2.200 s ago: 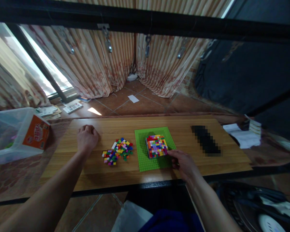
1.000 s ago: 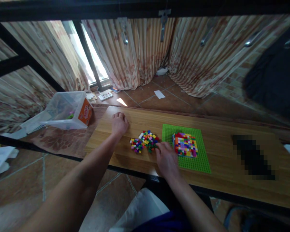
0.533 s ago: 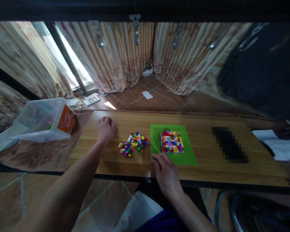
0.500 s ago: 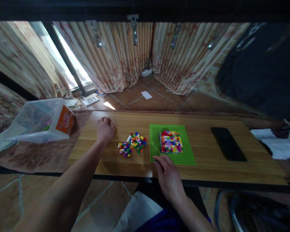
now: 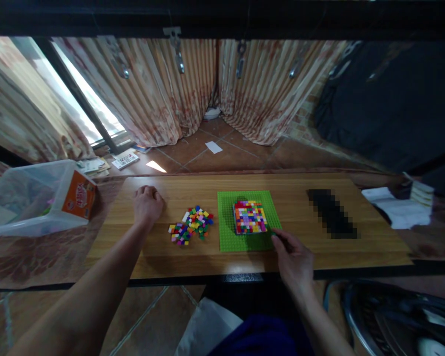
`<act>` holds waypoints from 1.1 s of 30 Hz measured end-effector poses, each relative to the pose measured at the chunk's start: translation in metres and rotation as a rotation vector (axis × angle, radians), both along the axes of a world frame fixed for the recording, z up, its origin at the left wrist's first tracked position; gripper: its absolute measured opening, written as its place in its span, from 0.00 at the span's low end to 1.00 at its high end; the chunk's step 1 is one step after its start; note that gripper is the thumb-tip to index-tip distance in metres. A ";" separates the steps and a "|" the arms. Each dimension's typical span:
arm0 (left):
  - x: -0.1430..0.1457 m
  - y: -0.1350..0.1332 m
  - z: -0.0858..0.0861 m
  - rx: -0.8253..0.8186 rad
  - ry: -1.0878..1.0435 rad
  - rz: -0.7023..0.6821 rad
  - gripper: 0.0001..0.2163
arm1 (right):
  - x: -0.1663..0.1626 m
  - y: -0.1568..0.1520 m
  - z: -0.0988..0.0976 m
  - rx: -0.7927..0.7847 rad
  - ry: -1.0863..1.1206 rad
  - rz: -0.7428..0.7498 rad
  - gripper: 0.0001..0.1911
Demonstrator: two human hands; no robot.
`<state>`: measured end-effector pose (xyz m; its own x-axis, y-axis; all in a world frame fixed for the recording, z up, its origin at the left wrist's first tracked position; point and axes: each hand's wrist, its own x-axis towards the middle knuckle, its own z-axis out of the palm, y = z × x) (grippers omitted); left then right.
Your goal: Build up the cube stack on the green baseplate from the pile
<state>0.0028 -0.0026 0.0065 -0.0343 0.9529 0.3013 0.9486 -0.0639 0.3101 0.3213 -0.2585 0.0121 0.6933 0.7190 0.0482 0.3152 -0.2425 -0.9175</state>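
Note:
My left hand [image 5: 147, 205] rests on the left part of the wooden table, palm down with fingers curled. The inside of that hand is hidden. A loose pile of small coloured toy bricks [image 5: 196, 222] lies to its right. On the green baseplate [image 5: 226, 242] stands a block built of multicoloured bricks [image 5: 250, 216], its top a patchwork of colours. My right hand [image 5: 294, 254] is at the baseplate's right front edge, thumb and forefinger pinched together close to the block's near right corner. Whatever is between the fingertips is too small to make out.
A black flat object [image 5: 333, 213], partly pixelated, lies on the table [image 5: 292, 190] at the right. A clear plastic bin [image 5: 33, 198] with an orange label stands beyond the left end. White papers [image 5: 387, 205] are past the right end. Metal clips [image 5: 180, 62] hang overhead.
My right hand has moved right along the baseplate's front, from its near left corner to its right edge. My left hand stays on the table. The view has shifted right.

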 end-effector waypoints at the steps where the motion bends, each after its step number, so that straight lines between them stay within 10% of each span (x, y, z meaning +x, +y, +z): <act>1: 0.000 0.000 0.000 0.001 0.002 0.001 0.12 | 0.000 0.002 0.001 0.004 -0.028 -0.001 0.18; 20: 0.001 -0.001 0.002 -0.004 0.018 0.012 0.11 | -0.001 0.014 -0.001 0.016 -0.599 0.107 0.20; 33: 0.001 0.000 -0.001 0.007 -0.011 0.002 0.11 | 0.011 0.020 0.001 -0.051 -0.044 -0.012 0.28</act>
<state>0.0033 -0.0030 0.0057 -0.0400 0.9508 0.3072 0.9453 -0.0636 0.3199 0.3320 -0.2386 0.0130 0.7002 0.7127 0.0427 0.3518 -0.2924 -0.8893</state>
